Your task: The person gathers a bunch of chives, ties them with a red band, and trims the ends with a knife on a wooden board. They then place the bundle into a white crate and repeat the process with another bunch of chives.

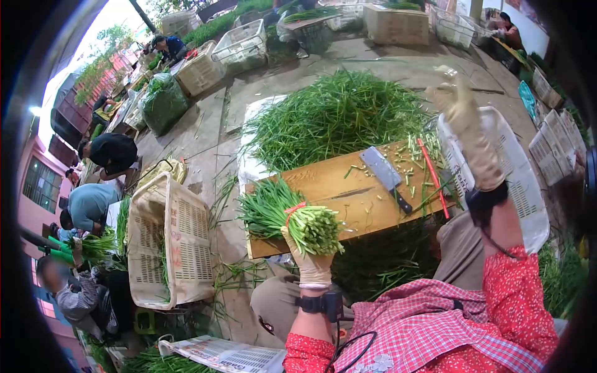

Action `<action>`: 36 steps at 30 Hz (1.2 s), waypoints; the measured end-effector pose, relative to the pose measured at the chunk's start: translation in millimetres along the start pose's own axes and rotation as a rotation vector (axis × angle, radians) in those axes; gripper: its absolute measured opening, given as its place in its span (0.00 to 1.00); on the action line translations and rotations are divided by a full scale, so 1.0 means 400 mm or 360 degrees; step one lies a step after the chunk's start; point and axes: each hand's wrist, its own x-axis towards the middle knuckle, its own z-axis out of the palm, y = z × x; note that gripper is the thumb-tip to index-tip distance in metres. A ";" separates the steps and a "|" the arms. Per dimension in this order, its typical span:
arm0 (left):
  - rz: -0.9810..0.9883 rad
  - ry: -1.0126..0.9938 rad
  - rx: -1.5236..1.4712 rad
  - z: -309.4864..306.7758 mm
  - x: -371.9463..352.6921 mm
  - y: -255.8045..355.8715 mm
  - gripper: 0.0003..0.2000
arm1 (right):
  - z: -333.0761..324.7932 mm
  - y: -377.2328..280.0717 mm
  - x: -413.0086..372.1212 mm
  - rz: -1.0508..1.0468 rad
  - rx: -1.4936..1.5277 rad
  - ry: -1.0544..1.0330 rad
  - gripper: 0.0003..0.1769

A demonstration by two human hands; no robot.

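Note:
My left hand, in a pale glove, is closed around a bunch of chives near its cut ends. A red band circles the stems, and the bunch rests on the left end of a wooden board. Off to the right my right hand, also gloved, is raised above the board's far end beside a white crate; its fingers are smeared by motion. A cleaver lies on the board among cut stem bits. Near it is a long red strip.
A big heap of loose chives lies on a white sheet behind the board. An upright white crate stands at left. Several people work along the left side, near a dark green bag. More crates line the back.

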 end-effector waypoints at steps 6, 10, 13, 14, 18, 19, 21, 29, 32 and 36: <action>-0.0004 0.0097 0.0015 -0.013 0.007 -0.001 0.39 | 0.108 -0.229 -0.359 -0.0261 0.0428 -0.0974 0.18; -0.0096 0.0067 -0.0318 -0.023 0.003 -0.002 0.39 | 0.153 -0.270 -0.441 -0.0187 0.0334 -0.1226 0.17; -0.0211 0.0072 -0.0822 -0.006 -0.005 0.007 0.39 | 0.188 -0.254 -0.462 -0.0096 0.0259 -0.1310 0.16; -0.0191 0.0098 -0.0797 -0.003 -0.006 0.008 0.39 | 0.190 -0.256 -0.461 -0.0044 0.0205 -0.1357 0.15; 0.0044 0.0162 0.0045 -0.020 0.007 -0.005 0.39 | 0.125 -0.284 -0.415 0.0458 0.0773 -0.1682 0.13; 0.0026 0.0099 -0.0004 -0.023 0.005 0.001 0.39 | 0.086 -0.302 -0.385 0.0855 0.1118 -0.1816 0.12; -0.0003 0.0034 -0.0043 -0.024 0.003 0.006 0.39 | 0.034 -0.270 -0.344 0.0849 0.1227 -0.2140 0.13; -0.0081 -0.0021 0.0004 -0.035 0.011 -0.004 0.40 | 0.073 -0.296 -0.449 -0.0401 0.0543 -0.1217 0.10; -0.0024 0.0038 0.0009 -0.026 0.012 -0.011 0.38 | 0.129 -0.335 -0.475 -0.0592 0.0551 -0.0985 0.08; 0.0015 0.0038 -0.0005 -0.019 0.012 -0.010 0.36 | 0.172 -0.355 -0.492 -0.0652 0.0379 -0.0925 0.09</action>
